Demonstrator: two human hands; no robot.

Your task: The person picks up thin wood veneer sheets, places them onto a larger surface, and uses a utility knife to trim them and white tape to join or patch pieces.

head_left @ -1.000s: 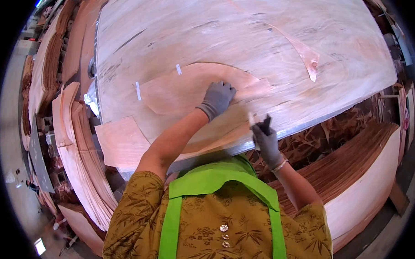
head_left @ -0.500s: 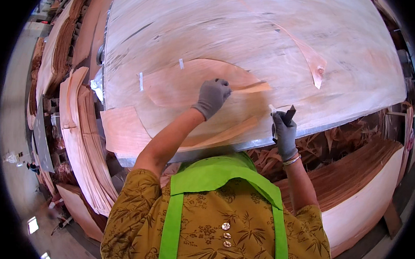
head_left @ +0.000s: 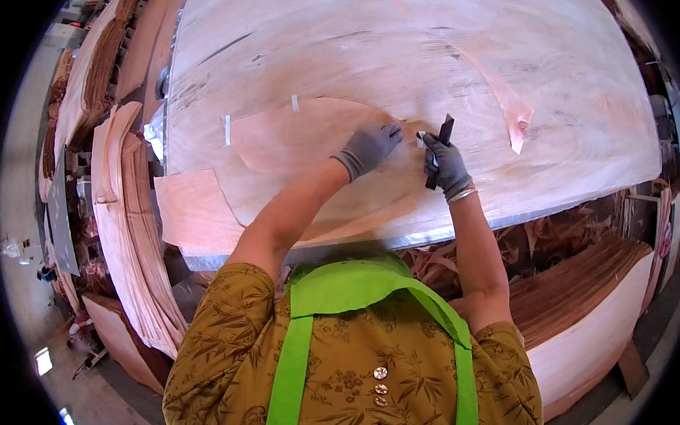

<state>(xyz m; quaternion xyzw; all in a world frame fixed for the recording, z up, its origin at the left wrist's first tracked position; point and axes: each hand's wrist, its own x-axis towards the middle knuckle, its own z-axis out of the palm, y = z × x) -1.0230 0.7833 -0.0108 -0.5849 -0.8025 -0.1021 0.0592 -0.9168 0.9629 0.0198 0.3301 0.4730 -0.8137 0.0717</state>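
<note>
My gloved left hand (head_left: pixel 368 147) has its fingers pinched together at the right end of a curved reddish veneer piece (head_left: pixel 283 139). That piece lies on a broad pale wood sheet (head_left: pixel 345 70). Close beside it on the right, my gloved right hand (head_left: pixel 448 167) is closed around a flat black tool (head_left: pixel 447 130), whose ends stick out above and below the fist. Something small and white (head_left: pixel 420 140) shows at its fingertips. Two short white tape strips sit near the veneer's upper left edge, one of them a strip (head_left: pixel 227 131) standing nearly upright.
A pointed veneer scrap (head_left: pixel 516 114) lies to the right on the sheet. Another veneer piece (head_left: pixel 198 207) rests at the near left corner. Stacked veneer (head_left: pixel 126 212) stands at the left, with a thick stack (head_left: pixel 598 319) at the near right. Loose scraps (head_left: pixel 534 238) fill the gap beyond the sheet's near edge.
My right hand has moved up and left with the black tool, coming next to my left hand. My left hand has shifted right along the veneer, whose raised edge now looks flatter.
</note>
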